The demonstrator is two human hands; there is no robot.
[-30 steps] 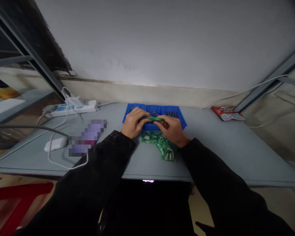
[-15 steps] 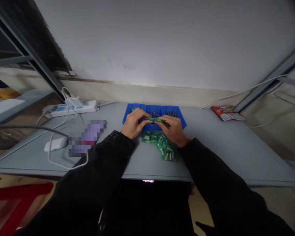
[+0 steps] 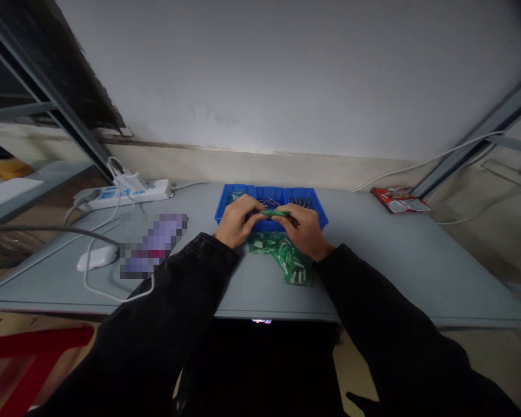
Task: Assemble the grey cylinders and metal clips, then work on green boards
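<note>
Between my two hands a small green bag [image 3: 274, 213] is stretched sideways, just over the front of the blue bins [image 3: 273, 227]. My left hand [image 3: 239, 220] pinches its left end with thumb and fingers. Its right end is pinched by my right hand [image 3: 303, 229]. The three bin compartments hold a clear bag at left, thin metal pieces [image 3: 270, 204] in the middle and dark pieces [image 3: 301, 202] at right. Green bags [image 3: 293, 263] with whitish pieces inside lie on the table in front of the bins, partly under my right hand.
On the left of the grey table [image 3: 252, 289] are a white power strip [image 3: 154, 190], cables, a white case [image 3: 98, 258] and a blurred purple object [image 3: 158, 243]. A red packet [image 3: 399, 200] lies at the back right. Metal posts flank the table.
The view has shifted very slightly. Both hands still hold the green bag in nearly the same place, and it looks a little flatter.
</note>
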